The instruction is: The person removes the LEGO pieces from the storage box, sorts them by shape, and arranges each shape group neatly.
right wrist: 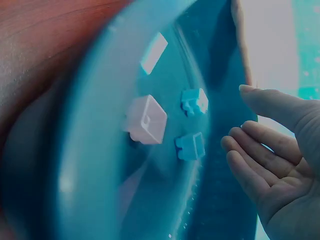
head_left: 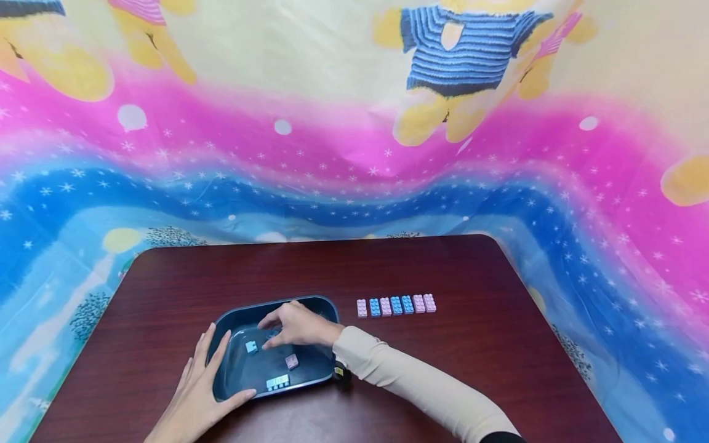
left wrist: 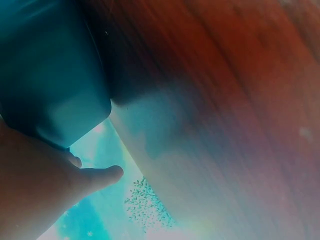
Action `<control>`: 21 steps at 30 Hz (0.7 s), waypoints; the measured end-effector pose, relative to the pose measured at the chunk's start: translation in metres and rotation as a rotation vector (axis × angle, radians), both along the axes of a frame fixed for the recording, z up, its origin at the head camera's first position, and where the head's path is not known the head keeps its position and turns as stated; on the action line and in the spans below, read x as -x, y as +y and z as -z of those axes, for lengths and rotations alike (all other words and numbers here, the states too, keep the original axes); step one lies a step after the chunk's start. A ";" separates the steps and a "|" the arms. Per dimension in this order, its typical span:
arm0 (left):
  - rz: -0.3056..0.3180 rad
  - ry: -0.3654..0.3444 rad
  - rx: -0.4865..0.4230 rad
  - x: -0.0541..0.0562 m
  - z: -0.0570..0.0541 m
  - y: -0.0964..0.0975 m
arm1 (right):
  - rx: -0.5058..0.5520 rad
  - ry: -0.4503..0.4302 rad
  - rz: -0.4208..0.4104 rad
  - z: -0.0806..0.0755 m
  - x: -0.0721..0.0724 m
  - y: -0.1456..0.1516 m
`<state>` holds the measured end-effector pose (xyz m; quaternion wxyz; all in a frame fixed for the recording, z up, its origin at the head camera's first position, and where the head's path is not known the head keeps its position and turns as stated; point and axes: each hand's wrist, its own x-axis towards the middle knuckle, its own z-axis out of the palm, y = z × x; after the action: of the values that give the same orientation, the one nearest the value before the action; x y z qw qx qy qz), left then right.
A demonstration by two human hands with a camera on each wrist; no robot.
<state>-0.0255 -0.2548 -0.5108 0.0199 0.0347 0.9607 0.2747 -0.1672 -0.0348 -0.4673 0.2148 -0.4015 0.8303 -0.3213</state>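
Note:
A dark teal tub (head_left: 310, 375) sits on the table with a few toy building bricks inside. My left hand (head_left: 194, 387) lies spread against its left end, fingers straight along the rim and thumb at the near edge. Over the tub's far half, my right hand (head_left: 301, 325) reaches in, thumb and fingers apart with nothing between them. Close to its fingertips are a light blue brick (head_left: 252, 347) and a blue brick (right wrist: 191, 146), the latter partly covered by the hand in the head view. A pink brick (head_left: 292, 361) and a longer pale blue brick (head_left: 277, 383) lie nearer the front.
Right of the tub, a row of pink and blue bricks (head_left: 396, 306) stands side by side on the dark red-brown table (head_left: 476, 351). A small black object (head_left: 342, 373) shows under the right wrist. Behind the table hangs a patterned cloth (head_left: 343, 166).

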 end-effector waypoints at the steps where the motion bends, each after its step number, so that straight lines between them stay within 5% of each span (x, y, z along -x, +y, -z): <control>1: 0.000 0.000 0.000 0.000 0.000 0.000 | -0.001 -0.001 -0.003 0.001 -0.001 -0.002; 21: 0.008 0.023 0.012 0.000 0.002 -0.001 | -0.198 0.068 -0.003 -0.001 0.000 -0.040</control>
<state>-0.0258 -0.2554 -0.5130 0.0101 0.0414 0.9624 0.2682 -0.1672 -0.0746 -0.4668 0.2256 -0.3904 0.8642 -0.2233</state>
